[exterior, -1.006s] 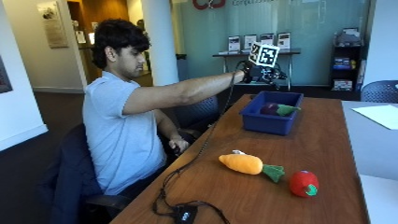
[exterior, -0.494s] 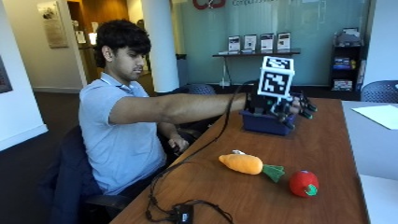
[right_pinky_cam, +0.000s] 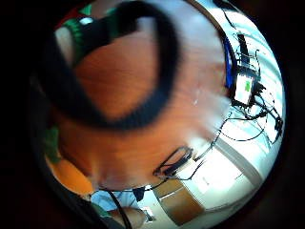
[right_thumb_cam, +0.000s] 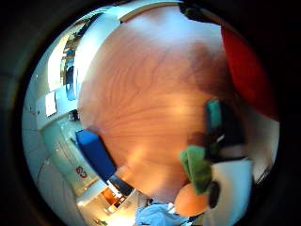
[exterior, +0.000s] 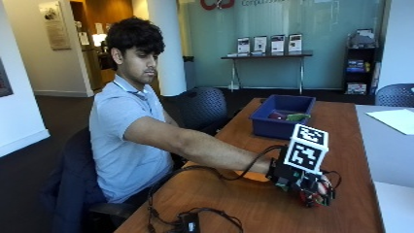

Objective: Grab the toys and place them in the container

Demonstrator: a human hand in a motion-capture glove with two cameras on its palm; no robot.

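The worktop [exterior: 259, 204] is a long wooden surface. A seated person [exterior: 129, 131] extends the right arm forward across it.

The container [exterior: 282, 116] is a blue bin standing on the worktop at the far end, well apart from the hand. Toys already lie inside it: one dark item and one green item show above the rim. In the thumb side palm view the container [right_thumb_cam: 96, 153] appears as a blue box at the far edge of the wood.

The right hand [exterior: 304, 182] rests low over the worktop near its front edge, on the far side from the person. A red toy [exterior: 317, 196] with green parts sits directly under the hand and shows between the gloved fingers. The fingers are lowered around it, but the outside view does not show whether they have closed on it, so the grasp cannot be told.

An orange toy [exterior: 255, 175] lies on the worktop just beside the wrist, mostly hidden by the forearm. In the thumb side palm view the orange toy [right_thumb_cam: 190, 200] lies close to the palm with its green leaf top [right_thumb_cam: 195, 167], and the red toy [right_thumb_cam: 247, 75] fills one edge.

A black device with a cable [exterior: 189, 222] lies on the near end of the worktop.
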